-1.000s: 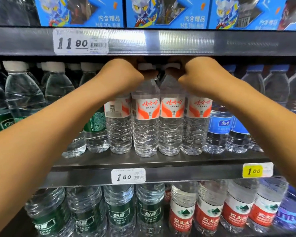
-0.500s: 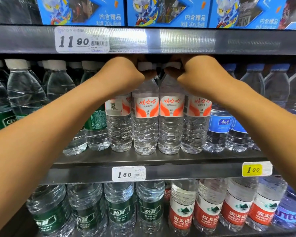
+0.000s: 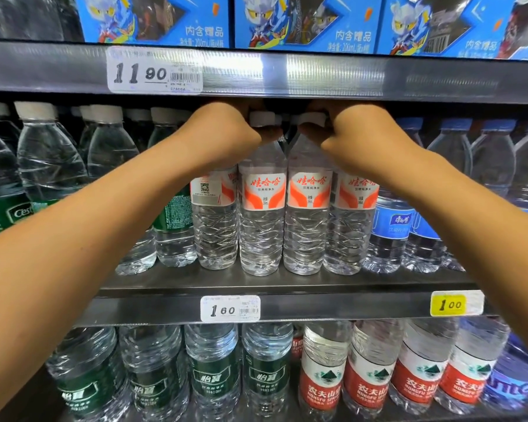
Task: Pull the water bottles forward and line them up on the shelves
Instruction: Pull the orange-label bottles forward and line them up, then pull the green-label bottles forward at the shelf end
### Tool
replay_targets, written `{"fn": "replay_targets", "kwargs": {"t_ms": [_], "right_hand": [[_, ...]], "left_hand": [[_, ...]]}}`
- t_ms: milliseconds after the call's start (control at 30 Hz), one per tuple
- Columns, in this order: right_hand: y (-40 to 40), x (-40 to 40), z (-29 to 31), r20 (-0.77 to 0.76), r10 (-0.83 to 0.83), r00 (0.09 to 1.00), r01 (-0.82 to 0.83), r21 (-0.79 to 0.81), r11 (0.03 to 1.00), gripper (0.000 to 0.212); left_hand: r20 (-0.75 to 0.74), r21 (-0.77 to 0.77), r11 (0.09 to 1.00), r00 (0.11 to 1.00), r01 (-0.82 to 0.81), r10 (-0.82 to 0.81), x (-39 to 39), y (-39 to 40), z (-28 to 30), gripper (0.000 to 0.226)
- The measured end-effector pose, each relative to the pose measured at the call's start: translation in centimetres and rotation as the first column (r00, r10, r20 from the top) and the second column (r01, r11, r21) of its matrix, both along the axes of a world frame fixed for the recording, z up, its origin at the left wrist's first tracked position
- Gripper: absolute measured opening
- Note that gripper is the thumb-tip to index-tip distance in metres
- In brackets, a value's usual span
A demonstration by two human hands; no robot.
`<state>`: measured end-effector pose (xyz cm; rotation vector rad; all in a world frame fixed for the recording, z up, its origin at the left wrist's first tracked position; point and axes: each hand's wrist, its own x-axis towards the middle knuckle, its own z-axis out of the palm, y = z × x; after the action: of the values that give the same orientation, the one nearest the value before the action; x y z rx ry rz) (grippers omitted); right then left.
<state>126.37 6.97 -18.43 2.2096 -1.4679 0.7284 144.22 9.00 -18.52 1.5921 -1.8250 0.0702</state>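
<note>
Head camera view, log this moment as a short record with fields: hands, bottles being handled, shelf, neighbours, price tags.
left hand: left hand grips the neck of a white-capped bottle
right hand: right hand grips the neck of the next bottle
bottles handled: orange-and-white labels, upright, side by side
shelf: middle shelf
neighbours: green-label bottles left, blue-label bottles right
price tags: 1.60 tag, yellow 1.00 tag

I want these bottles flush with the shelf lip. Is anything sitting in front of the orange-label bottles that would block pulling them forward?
Nothing visible. The shelf strip ahead of the orange-label bottles lies bare, and the left hand and right hand already grip their necks.
</note>
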Motion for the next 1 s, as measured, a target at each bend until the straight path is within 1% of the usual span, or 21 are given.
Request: {"fn": "replay_targets", "kwargs": {"t_ms": [67, 167, 300, 367, 400, 500, 567, 600, 667, 700, 733, 800, 867, 933, 1000], "right_hand": [[0.1, 0.0, -0.1, 0.008, 0.017, 1.0, -0.017, -0.008, 1.0, 0.037], [0.1, -0.2, -0.1, 0.007, -0.002, 1.0, 0.002, 0.013, 1.0, 0.039], [-0.1, -0.1, 0.1, 0.0, -0.009, 1.0, 0.009, 0.026, 1.0, 0.041], [-0.1, -0.1, 0.0, 0.004, -0.005, 1.0, 0.005, 0.034, 0.999, 0.04], [-0.1, -0.1, -0.1, 0.007, -0.006, 1.0, 0.006, 0.038, 0.999, 0.04], [-0.2, -0.2, 0.0, 0.017, -0.009, 1.0, 0.008, 0.044, 0.999, 0.039], [-0.1, -0.3, -0.1, 0.014, -0.007, 1.0, 0.006, 0.035, 0.999, 0.039], [-0.1, -0.3, -0.1, 0.011, -0.007, 1.0, 0.007, 0.034, 0.999, 0.04], [0.0, -0.3, -0.3, -0.001, -0.006, 1.0, 0.006, 0.027, 1.0, 0.042], [0.2, -0.2, -0.3, -0.012, 0.0, 1.0, 0.0, 0.012, 1.0, 0.04], [0.3, -0.1, -0.3, -0.024, 0.003, 1.0, -0.003, -0.004, 1.0, 0.038], [0.6, 0.5, -0.3, -0.035, -0.004, 0.999, 0.003, -0.025, 1.0, 0.034], [1.0, 1.4, -0.2, -0.047, -0.01, 0.999, 0.009, -0.029, 1.0, 0.038], [1.2, 2.6, -0.1, -0.068, -0.018, 0.998, 0.016, -0.029, 0.999, 0.043], [1.3, 3.9, 0.0, -0.072, 0.009, 0.997, -0.01, -0.012, 1.0, 0.043]], "left_hand": [[-0.014, 0.024, 1.0, 1.0, -0.018, 0.018, 0.1, 0.1, 0.0, 0.055], [-0.028, 0.035, 0.999, 0.999, -0.035, 0.036, 0.1, 0.2, 0.2, 0.059], [0.026, 0.063, 0.996, 0.998, -0.064, 0.062, -0.1, 0.1, 0.3, 0.052], [0.054, 0.07, 0.996, 0.997, -0.06, 0.056, -0.2, 0.1, 0.3, 0.061], [0.059, 0.059, 0.997, 0.997, -0.057, 0.053, -0.2, 0.1, 0.3, 0.061], [0.022, 0.048, 0.998, 0.999, -0.03, 0.029, 0.0, -0.1, 0.2, 0.051], [-0.023, 0.037, 0.999, 1.0, 0.008, -0.007, 0.0, -0.3, 0.0, 0.041], [-0.062, 0.017, 1.0, 0.998, 0.024, -0.023, 0.0, -0.3, -0.2, 0.038], [-0.115, -0.04, 0.999, 0.993, 0.036, -0.04, 0.2, -0.3, -0.6, 0.048], [-0.108, -0.079, 0.996, 0.993, 0.046, -0.055, 0.5, -0.3, -0.8, 0.051], [-0.085, -0.118, 0.99, 0.993, 0.071, -0.081, 0.9, -0.2, -1.0, 0.051], [0.008, -0.176, 0.974, 0.99, 0.142, -0.143, 1.9, 0.1, -1.4, 0.043], [0.111, -0.276, 0.941, 0.978, 0.198, -0.174, 3.0, 0.7, -1.8, 0.034], [0.16, -0.389, 0.899, 0.976, 0.203, -0.151, 4.2, 1.2, -2.0, 0.032], [0.186, -0.431, 0.889, 0.979, 0.154, -0.079, 5.8, 1.3, -2.1, 0.031]]}}
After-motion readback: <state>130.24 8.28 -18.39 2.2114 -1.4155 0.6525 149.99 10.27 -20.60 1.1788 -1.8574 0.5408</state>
